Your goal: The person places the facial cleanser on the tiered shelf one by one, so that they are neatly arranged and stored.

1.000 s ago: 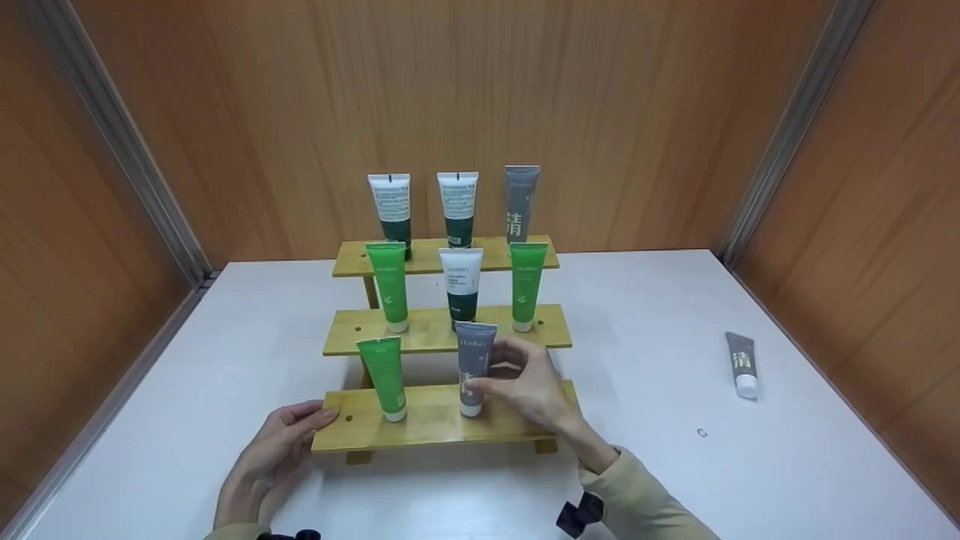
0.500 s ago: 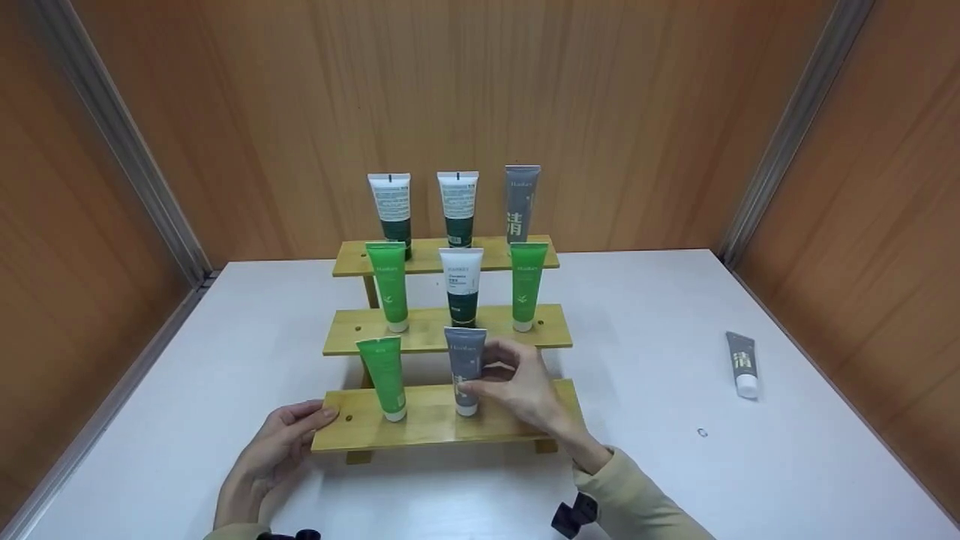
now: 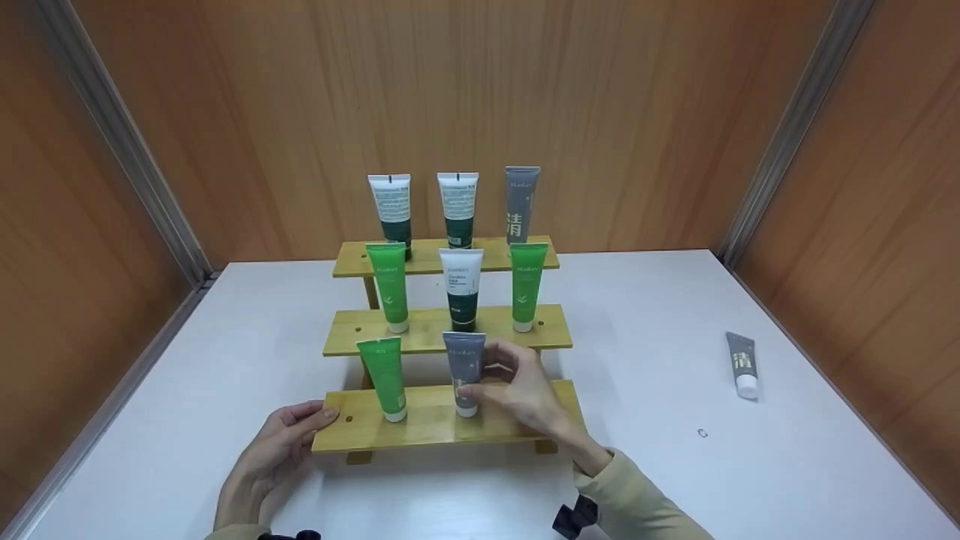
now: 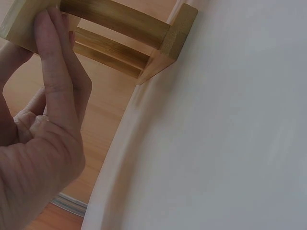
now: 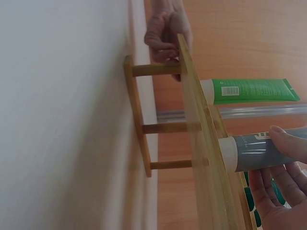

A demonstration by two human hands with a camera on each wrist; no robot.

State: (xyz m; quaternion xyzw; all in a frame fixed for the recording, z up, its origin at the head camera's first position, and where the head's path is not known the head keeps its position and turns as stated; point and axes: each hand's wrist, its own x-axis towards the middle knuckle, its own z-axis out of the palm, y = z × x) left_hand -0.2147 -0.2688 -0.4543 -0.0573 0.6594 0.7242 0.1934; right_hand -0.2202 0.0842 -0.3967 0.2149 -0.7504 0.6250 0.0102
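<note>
My right hand (image 3: 529, 390) pinches a grey tube (image 3: 465, 360) between thumb and fingers; it stands cap-down on the lowest step of a three-step wooden rack (image 3: 427, 433). In the right wrist view, the white cap of the grey tube (image 5: 254, 152) meets the board. My left hand (image 3: 277, 442) grips the left end of that step, thumb on top; the left wrist view shows its fingers (image 4: 55, 72) under the board. To the left of the grey tube a green tube (image 3: 385, 379) stands on the same step.
The middle step bears two green tubes (image 3: 529, 285) with a white-and-dark-green tube (image 3: 462, 285) between them. On the top step are two white-and-dark-green tubes (image 3: 390, 206) and a grey tube (image 3: 521, 202). Another grey tube (image 3: 742, 365) and a small ring (image 3: 702, 433) lie on the white table.
My right hand has shifted slightly left with the grey tube, whose top now sits a little lower and further left. My left hand has stayed at the rack's end.
</note>
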